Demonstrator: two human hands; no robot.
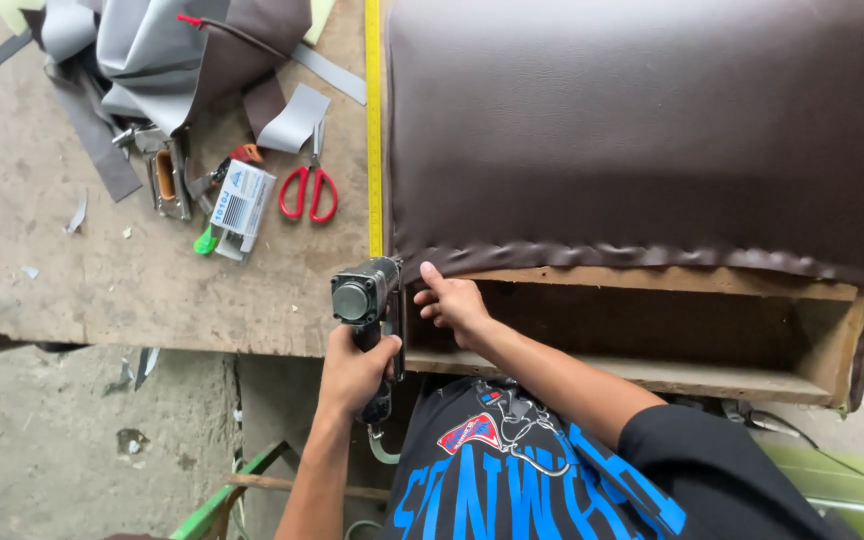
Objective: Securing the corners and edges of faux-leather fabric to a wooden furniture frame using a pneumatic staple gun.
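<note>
**Stapler at the frame's near-left corner**

Your worktop (72, 280) carries a wooden frame (652, 330) wrapped in brown leatherette (642, 130), which fills its right side. Grey and brown offcuts (172, 50) pile at its far-left corner. Your left hand (352, 375) grips the pneumatic staple gun (367, 300) at the frame's near-left corner. Your right hand (455, 303) presses narrow, curled fingers on the folded leatherette edge just beside the gun. Red scissors (309, 190) lie near the yellow tape (373, 120).
</note>
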